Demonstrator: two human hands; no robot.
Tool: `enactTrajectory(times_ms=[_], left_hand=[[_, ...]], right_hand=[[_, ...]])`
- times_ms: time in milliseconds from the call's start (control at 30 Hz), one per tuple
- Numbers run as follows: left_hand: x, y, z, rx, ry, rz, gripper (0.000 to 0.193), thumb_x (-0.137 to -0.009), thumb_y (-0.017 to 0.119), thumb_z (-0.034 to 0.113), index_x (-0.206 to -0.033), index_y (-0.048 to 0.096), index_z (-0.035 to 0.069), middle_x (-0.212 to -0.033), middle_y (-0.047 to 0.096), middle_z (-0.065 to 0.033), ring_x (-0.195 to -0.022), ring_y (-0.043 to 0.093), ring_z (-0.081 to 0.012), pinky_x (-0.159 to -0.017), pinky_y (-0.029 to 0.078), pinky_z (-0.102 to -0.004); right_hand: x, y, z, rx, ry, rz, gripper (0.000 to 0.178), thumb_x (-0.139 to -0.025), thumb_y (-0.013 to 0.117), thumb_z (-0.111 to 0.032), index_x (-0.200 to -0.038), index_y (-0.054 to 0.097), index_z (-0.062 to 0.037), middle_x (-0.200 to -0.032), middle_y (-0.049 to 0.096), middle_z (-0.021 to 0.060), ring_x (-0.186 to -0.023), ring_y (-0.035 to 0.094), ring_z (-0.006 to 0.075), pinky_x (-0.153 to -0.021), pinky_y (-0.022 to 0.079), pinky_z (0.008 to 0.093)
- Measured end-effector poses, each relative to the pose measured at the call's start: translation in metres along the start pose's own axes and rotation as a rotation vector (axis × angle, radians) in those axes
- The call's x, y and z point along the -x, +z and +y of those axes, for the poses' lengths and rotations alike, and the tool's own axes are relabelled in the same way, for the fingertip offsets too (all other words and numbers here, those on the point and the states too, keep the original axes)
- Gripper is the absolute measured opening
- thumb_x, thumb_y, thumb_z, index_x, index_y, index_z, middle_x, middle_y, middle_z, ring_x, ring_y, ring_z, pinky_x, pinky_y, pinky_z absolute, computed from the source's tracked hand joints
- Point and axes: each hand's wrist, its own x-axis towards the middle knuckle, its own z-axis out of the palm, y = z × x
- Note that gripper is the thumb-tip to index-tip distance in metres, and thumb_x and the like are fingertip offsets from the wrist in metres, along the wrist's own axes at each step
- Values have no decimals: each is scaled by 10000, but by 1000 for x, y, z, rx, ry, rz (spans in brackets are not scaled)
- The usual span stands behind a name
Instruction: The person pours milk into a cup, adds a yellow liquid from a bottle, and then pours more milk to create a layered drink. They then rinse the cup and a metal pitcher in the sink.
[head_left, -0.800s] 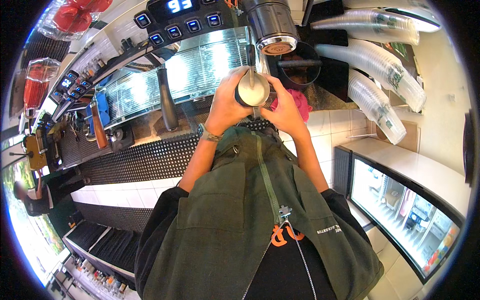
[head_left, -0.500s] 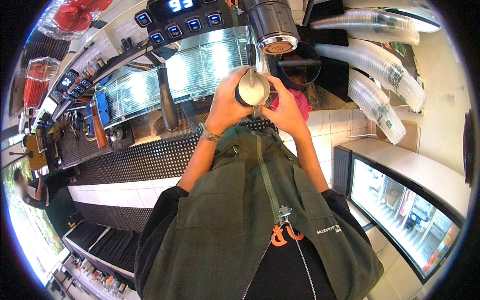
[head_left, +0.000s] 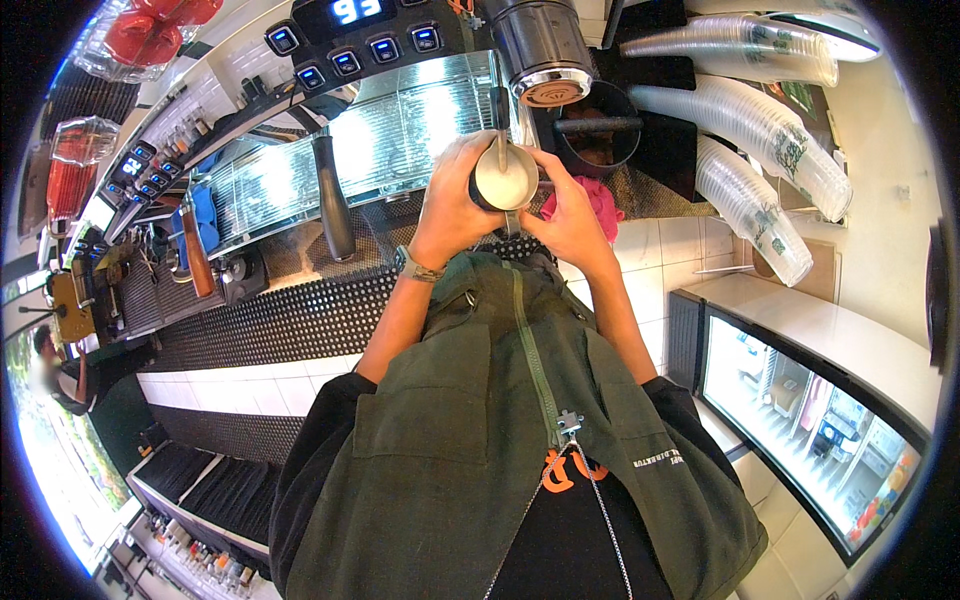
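Observation:
Between my two hands is a milk pitcher [head_left: 512,222] with a dark outside, filled with pale, frothy-looking milk [head_left: 505,183]. The steam wand [head_left: 501,130] of the espresso machine reaches down into it from above. My left hand [head_left: 455,205] is wrapped round the pitcher's left side, a watch on that wrist. On the other side my right hand [head_left: 571,215] grips it, thumb near the handle and forefinger along the rim. A pink cloth [head_left: 597,208] lies just behind my right hand. To the left a portafilter [head_left: 333,200] with a black handle sticks out from the machine.
A metal drip tray [head_left: 400,130] spans the machine's front. Right of the wand hangs a dark grinder [head_left: 540,50], beside a round black knock box [head_left: 597,130] with a bar. Stacks of clear plastic cups [head_left: 755,205] jut out at the right. Far left, another person [head_left: 75,375] stands by the counter.
My hands, the pitcher and the wand stay practically where they were. The person at the far left has shifted slightly.

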Motion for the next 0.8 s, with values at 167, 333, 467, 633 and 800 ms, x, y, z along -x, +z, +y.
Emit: enactTrajectory(times_ms=[167,333,467,633,800], left_hand=[[-2,0,-1,-55,37,3,782,-551,882,253,-1204,527,10,-1149,595,-156,-1085,561,-345,-1012,383,-437],[-2,-1,-3,-78,56,1,773,-543,882,263,-1186,529,20,-1129,602,-140,-1099,555,-332,-1064,328,-480],[-3,-3,-1,-78,39,-18,768,-540,882,259,-1183,530,32,-1119,603,-132,-1092,557,-329,-1081,292,-508],[-3,-2,2,-64,23,-15,746,-551,875,247,-1182,532,46,-1113,605,-122,-1088,557,-328,-1092,267,-510],[-4,-2,2,-49,0,-39,738,-563,870,257,-1183,529,49,-1111,608,-120,-1094,559,-317,-1105,224,-522]], right_hand=[[1,-1,5,81,-59,22,630,-715,672,-59,-1310,465,-52,-1244,544,175,-1161,533,311,-1012,396,385],[-8,-39,-41,264,-121,108,520,-721,614,15,-1229,517,-29,-1141,569,166,-1030,580,289,-878,470,364],[-24,-63,-98,234,-523,390,465,-662,710,29,-1106,613,-65,-1046,585,111,-880,581,237,-738,497,313],[-42,-77,-134,513,-753,209,538,-645,778,31,-1148,617,-68,-1155,530,105,-906,573,184,-747,504,280],[-53,-63,-142,563,-794,214,456,-649,762,49,-1063,694,-129,-1105,523,82,-877,593,181,-686,531,273]])
